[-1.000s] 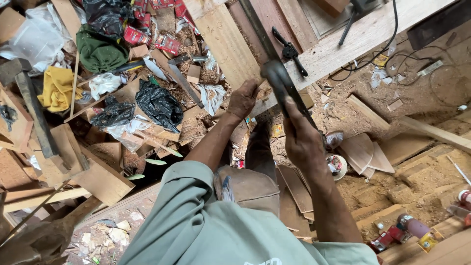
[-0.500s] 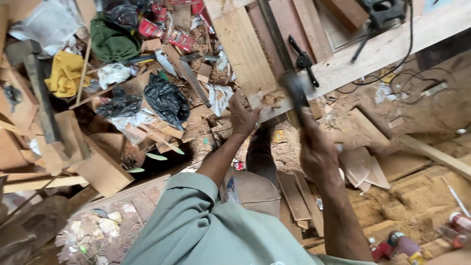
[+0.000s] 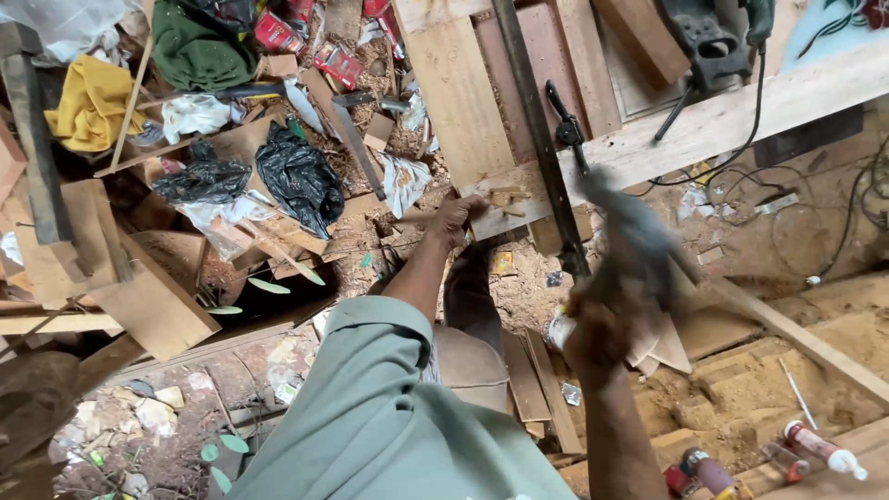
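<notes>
**Hammer raised over the plank end**

We take the long pale plank [image 3: 704, 125] that crosses the scene as our landmark. Well left of it lie a yellow cloth [image 3: 88, 102], a green cloth [image 3: 199, 51] and two black plastic bags [image 3: 301, 176], all among offcuts and sawdust.

At the plank's near end, our left hand [image 3: 456, 215] presses its fingers down beside a few small wood pieces [image 3: 505, 199], steadying something there; it is too small for us to say whether that is a nail or a chip.

Just below the plank, our right hand [image 3: 602, 319] is closed around the handle of a hammer [image 3: 634, 236]. A second ago the hammer's head sat up against the plank beside the left hand; now hand and tool are drawn back and blurred, so we judge this a swing between blows.

Right of the hammer, one black power tool [image 3: 708, 42] rests on the plank with its cable trailing. Well below the plank's right end lie two tubes [image 3: 820, 449].
</notes>
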